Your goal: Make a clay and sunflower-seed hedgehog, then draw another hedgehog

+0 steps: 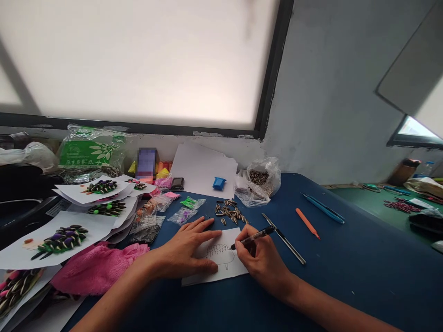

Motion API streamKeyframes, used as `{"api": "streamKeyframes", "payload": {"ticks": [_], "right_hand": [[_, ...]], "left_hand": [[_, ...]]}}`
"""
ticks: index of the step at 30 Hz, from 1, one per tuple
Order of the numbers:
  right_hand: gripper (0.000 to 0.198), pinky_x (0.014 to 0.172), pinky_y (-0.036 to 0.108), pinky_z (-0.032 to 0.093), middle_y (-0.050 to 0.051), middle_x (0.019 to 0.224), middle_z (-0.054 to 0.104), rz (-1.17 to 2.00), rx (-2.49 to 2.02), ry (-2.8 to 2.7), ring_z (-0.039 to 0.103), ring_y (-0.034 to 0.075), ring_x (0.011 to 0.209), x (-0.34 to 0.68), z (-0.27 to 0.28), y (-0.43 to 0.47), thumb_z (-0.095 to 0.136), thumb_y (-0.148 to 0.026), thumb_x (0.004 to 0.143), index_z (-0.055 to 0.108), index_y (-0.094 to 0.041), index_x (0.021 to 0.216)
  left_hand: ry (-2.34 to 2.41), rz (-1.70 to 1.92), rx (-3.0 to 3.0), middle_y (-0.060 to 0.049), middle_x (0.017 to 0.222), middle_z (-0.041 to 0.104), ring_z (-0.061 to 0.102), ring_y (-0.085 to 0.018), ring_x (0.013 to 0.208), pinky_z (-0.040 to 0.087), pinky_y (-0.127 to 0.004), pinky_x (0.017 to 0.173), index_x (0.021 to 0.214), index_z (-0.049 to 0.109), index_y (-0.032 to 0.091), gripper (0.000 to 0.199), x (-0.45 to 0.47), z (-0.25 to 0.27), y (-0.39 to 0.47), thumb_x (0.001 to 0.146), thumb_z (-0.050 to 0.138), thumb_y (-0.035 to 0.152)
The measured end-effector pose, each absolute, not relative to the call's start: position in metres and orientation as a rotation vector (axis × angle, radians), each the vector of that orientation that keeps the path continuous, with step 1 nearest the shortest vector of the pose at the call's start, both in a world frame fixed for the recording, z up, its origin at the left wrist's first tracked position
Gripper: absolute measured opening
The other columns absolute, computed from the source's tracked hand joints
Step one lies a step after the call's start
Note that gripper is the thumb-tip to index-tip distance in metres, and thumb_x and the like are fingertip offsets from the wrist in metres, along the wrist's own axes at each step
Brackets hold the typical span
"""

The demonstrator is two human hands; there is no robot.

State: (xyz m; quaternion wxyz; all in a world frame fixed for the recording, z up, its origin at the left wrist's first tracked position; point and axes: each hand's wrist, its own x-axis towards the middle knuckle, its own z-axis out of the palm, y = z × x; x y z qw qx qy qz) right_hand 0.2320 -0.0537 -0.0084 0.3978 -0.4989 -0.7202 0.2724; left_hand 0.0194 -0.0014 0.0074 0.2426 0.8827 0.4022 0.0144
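Observation:
A small sheet of white paper (226,274) lies on the dark blue tabletop in front of me. On it is a line drawing of a rounded outline with rows of small curved marks inside. My left hand (194,249) rests flat on the sheet's left side, fingers spread. Gripped in my right hand (261,258) is a black pen (258,236), its tip at the drawing's upper right. Just beyond the sheet sits a loose pile of striped sunflower seeds (231,213). A silver craft knife (285,240) lies to the right of the pen.
Right of the knife lie an orange marker (307,223) and blue tweezers (323,208). Seed-decorated cards (93,226) and a pink cloth (100,267) crowd the left. Behind are clay packets (183,215), blank paper (200,166), a blue packet (219,183) and a seed bag (259,177).

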Motion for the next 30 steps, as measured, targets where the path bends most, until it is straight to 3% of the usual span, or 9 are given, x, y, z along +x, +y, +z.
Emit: {"api": "streamKeyframes", "payload": {"ticks": [30], "right_hand": [[0.013, 0.048, 0.022, 0.033, -0.005, 0.058, 0.047, 0.737, -1.236, -1.867, 0.045, 0.01, 0.05, 0.2305, -0.0085, -0.0555, 0.049, -0.022, 0.086, 0.048, -0.019, 0.074]], "left_hand": [[1.105, 0.03, 2.414, -0.004, 0.159, 0.014, 0.007, -0.036, 0.145, 0.013, -0.058, 0.114, 0.143, 0.036, 0.037, 0.076, 0.0193, 0.0075, -0.0017, 0.077, 0.059, 0.065]]}}
